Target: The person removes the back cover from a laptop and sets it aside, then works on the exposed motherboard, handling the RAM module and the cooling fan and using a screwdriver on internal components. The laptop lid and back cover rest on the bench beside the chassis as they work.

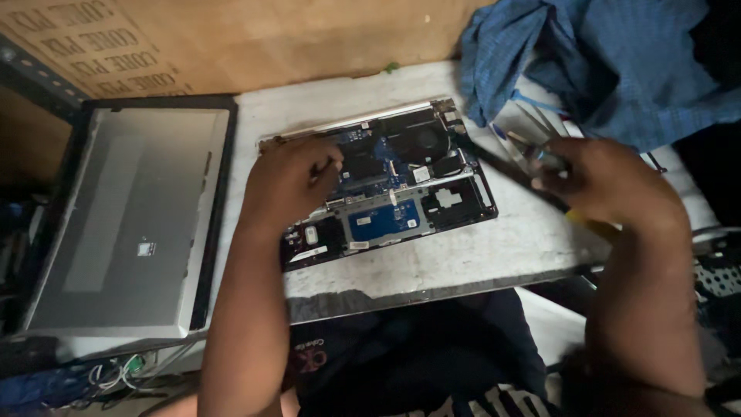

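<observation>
Left hand [289, 181] pinches something small, unclear, over the opened laptop [401, 181]; right hand [610, 181] grips a screwdriver [494, 158] just past its right edge.

**Materials and Surface Finish as Observed**

The opened laptop base [386, 185] shows a thin silvery metal rim, matt black plastic inner panels and a glossy blue circuit board. The detached silver cover [127, 220] beside it looks like smooth, matt brushed metal with a dark frame. The counter [463, 259] is pale, rough and scuffed, stone-like or painted, with a worn front edge. The cardboard sheet [255, 38] behind is brown, matt and fibrous paper board. The blue cloth [602, 62] is soft, checked woven fabric, crumpled. The tool [532, 158] in the right hand [610, 185] glints like metal; its handle material is unclear.
</observation>
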